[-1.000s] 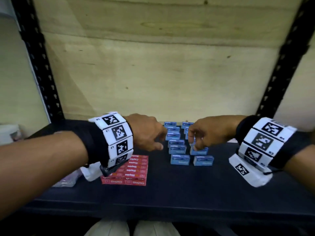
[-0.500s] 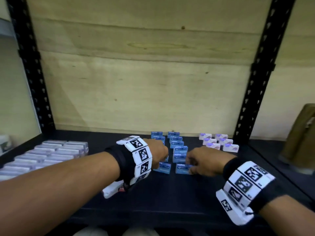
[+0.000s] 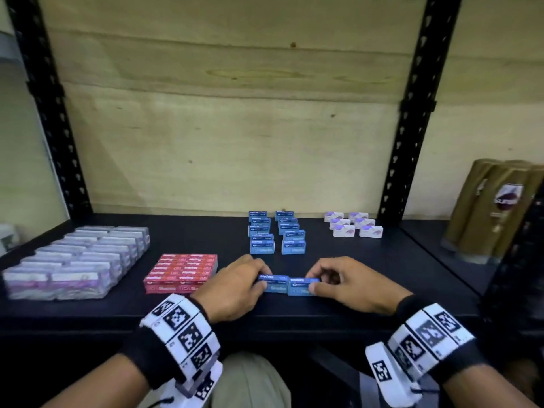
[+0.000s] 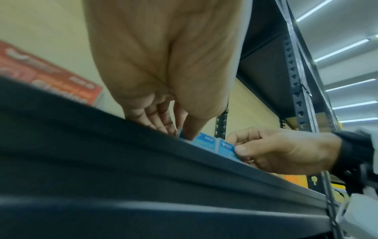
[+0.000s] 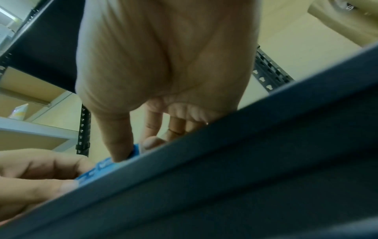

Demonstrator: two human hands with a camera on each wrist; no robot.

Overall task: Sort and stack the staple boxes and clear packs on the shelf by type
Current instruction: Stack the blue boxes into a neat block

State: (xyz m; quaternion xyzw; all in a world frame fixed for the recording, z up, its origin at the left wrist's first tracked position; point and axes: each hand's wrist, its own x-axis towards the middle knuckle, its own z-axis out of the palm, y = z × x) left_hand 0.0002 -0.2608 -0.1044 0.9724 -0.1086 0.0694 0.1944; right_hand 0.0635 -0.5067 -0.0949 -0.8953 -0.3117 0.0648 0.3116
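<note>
Blue staple boxes, two of them, now sit near the shelf's (image 3: 294, 316) front edge, pulled from the blue rows (image 3: 276, 235). Left hand (image 3: 235, 285) pinches the left box (image 3: 274, 284), right hand (image 3: 350, 285) the right box (image 3: 301, 286); stacking comes next.

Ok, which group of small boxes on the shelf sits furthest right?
The white boxes with purple print, at the back right beside the upright; the blue boxes stand mid-shelf.
</note>
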